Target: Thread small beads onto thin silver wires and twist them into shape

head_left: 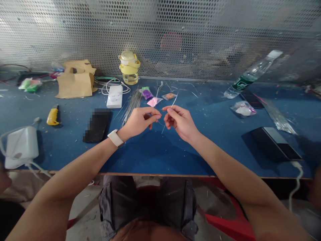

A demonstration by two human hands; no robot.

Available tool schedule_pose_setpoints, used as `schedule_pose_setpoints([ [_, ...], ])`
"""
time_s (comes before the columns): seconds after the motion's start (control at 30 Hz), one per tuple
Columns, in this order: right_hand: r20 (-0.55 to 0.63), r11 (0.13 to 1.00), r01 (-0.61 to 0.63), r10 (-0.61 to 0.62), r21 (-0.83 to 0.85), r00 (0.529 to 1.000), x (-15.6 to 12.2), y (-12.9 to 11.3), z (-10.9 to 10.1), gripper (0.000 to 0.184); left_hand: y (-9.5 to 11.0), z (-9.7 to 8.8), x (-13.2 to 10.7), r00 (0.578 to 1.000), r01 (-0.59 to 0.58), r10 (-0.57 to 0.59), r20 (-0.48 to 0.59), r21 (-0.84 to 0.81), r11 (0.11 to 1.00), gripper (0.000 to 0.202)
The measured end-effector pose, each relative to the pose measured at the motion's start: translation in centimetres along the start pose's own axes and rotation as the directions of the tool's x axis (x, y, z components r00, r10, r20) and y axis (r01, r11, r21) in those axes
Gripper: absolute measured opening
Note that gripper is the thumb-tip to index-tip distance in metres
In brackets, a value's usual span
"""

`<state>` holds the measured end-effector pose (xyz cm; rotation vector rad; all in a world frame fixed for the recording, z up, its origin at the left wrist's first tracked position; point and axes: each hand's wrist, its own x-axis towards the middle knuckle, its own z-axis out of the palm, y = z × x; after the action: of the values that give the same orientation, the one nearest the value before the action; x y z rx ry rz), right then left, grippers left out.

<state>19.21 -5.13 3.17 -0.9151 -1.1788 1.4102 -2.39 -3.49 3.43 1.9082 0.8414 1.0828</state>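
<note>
Over the middle of the blue table, my right hand (179,122) pinches a thin metal wire (175,100) between thumb and forefinger. The wire slants, its upper end above the fingers and its lower end below them. Just left of it, my left hand (142,120) has thumb and forefinger pressed together; a fine strand seems to hang by those fingertips, too small to make out. A small gap separates the two hands. Behind my left hand lies a bundle of similar wires (132,102). Small bags of purple clay (147,93), pink clay (153,101) and orange clay (170,96) lie beyond the hands.
A black phone (97,125), a yellow cutter (52,116) and a white power bank (114,96) lie to the left. A yellow-lidded cup (129,67) stands by the perforated metal panel (200,40). At right, a water bottle (250,75) leans against the panel, behind a dark device (276,144).
</note>
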Motion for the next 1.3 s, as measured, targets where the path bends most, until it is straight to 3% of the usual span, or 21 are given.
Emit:
schedule_pose_setpoints([
  [0.27, -0.028, 0.999, 0.042, -0.042, 0.005, 0.999, 0.40, 0.16, -0.32, 0.036, -0.20, -0.08, 0.16, 0.996, 0.029, -0.017, 0.087, -0.138, 0.990, 0.013],
  [0.43, -0.032, 0.996, 0.073, -0.075, -0.053, 0.997, 0.28, 0.09, -0.35, 0.042, -0.29, -0.06, 0.18, 0.998, -0.018, 0.031, 0.060, -0.201, 0.979, 0.024],
  [0.63, -0.013, 0.988, 0.077, -0.080, -0.135, 0.997, 0.11, -0.32, -0.52, 0.041, -0.19, -0.18, 0.26, 0.999, -0.028, 0.032, 0.024, -0.137, 0.990, 0.013],
  [0.9, -0.020, 0.993, 0.075, -0.077, -0.090, 0.997, 0.35, 0.00, -0.66, 0.053, -0.05, -0.37, -0.01, 0.983, 0.012, 0.012, 0.182, -0.129, 0.992, 0.013],
  [1.3, -0.077, 0.995, 0.066, -0.072, -0.079, 0.994, 0.23, -0.07, -0.35, 0.051, -0.58, 0.08, -0.12, 0.963, 0.095, -0.055, 0.263, -0.141, 0.986, 0.029],
])
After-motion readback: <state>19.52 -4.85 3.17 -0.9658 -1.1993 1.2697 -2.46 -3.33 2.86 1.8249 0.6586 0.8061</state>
